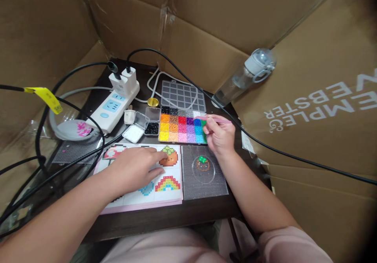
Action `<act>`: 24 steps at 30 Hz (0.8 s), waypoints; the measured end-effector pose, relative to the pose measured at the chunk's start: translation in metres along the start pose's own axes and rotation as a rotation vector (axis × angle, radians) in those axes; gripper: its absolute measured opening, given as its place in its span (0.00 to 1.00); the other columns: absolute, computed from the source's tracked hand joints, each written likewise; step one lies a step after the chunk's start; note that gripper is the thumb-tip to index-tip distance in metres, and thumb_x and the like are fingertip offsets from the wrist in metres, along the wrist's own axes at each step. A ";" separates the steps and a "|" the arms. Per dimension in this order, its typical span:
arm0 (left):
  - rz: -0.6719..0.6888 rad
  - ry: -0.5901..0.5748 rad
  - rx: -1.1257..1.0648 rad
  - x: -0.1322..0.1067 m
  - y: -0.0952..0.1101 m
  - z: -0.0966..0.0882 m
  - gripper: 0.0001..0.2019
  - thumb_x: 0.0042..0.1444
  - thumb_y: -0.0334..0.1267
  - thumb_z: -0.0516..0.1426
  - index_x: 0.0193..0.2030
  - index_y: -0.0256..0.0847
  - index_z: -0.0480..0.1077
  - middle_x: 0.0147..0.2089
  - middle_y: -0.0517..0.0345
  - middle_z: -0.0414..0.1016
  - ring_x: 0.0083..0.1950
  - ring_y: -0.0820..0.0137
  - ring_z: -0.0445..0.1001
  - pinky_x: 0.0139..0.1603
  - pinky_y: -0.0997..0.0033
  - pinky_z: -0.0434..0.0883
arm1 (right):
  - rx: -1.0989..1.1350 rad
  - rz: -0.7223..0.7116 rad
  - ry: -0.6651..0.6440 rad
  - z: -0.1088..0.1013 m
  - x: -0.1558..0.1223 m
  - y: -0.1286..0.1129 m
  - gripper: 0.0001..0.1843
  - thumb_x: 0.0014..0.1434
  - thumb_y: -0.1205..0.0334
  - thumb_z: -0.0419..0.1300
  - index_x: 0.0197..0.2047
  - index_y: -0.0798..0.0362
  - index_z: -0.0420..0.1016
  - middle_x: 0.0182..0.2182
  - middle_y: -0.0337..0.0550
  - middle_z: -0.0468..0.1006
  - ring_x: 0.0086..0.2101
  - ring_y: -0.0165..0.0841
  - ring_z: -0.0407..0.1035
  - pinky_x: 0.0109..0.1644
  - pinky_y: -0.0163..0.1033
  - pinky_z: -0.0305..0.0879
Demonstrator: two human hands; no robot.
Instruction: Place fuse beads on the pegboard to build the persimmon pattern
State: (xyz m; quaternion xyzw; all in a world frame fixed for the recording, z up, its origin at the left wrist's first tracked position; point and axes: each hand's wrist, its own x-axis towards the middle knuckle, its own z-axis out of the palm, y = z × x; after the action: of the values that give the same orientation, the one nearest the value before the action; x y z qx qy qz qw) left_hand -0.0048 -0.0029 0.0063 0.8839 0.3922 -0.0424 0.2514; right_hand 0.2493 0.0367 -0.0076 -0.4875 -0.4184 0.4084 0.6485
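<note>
My left hand (134,168) lies on a sheet of pixel patterns (141,198), index finger stretched onto an orange fruit picture (168,157) and thumb apart from it. In my right hand (219,135) are pink tweezers (216,118), held like a pen, with the tip over the colour-sorted bead box (176,141). That hand covers the box's right end; whether a bead sits at the tip is too small to tell. Beside the sheet, a clear pegboard (191,190) bears a small bead figure (202,164) with a green top and an orange-brown outline.
Behind the bead box lies its gridded lid (182,94). Small cases of black beads (151,128) and white beads (133,133) stand left. A power strip (110,109), looping black cables (235,122) and a water bottle (241,76) surround the work. Cardboard walls (206,50) enclose the table.
</note>
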 end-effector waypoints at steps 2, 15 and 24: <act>-0.003 -0.013 0.014 0.000 0.001 -0.001 0.14 0.63 0.42 0.52 0.52 0.47 0.73 0.47 0.52 0.80 0.46 0.55 0.79 0.41 0.59 0.71 | 0.010 -0.019 0.009 -0.003 0.000 -0.006 0.13 0.42 0.54 0.75 0.27 0.51 0.80 0.27 0.43 0.83 0.19 0.27 0.65 0.20 0.35 0.52; -0.010 -0.021 0.016 0.000 -0.001 0.001 0.15 0.64 0.43 0.53 0.55 0.47 0.72 0.51 0.52 0.80 0.50 0.54 0.78 0.46 0.55 0.73 | -0.043 -0.009 0.015 -0.041 -0.010 -0.010 0.09 0.46 0.59 0.74 0.28 0.53 0.82 0.29 0.46 0.83 0.20 0.25 0.63 0.21 0.34 0.52; -0.023 -0.017 -0.029 -0.001 -0.001 0.002 0.14 0.63 0.42 0.53 0.54 0.48 0.71 0.50 0.53 0.80 0.49 0.53 0.79 0.45 0.54 0.73 | -0.470 -0.079 -0.082 -0.038 0.007 -0.009 0.04 0.53 0.59 0.68 0.32 0.49 0.84 0.30 0.42 0.84 0.29 0.32 0.74 0.33 0.38 0.69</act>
State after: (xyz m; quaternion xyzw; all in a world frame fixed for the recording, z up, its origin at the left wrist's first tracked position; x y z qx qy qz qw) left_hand -0.0057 -0.0040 0.0041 0.8752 0.4007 -0.0469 0.2669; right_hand 0.2886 0.0308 -0.0047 -0.5913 -0.5467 0.2933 0.5152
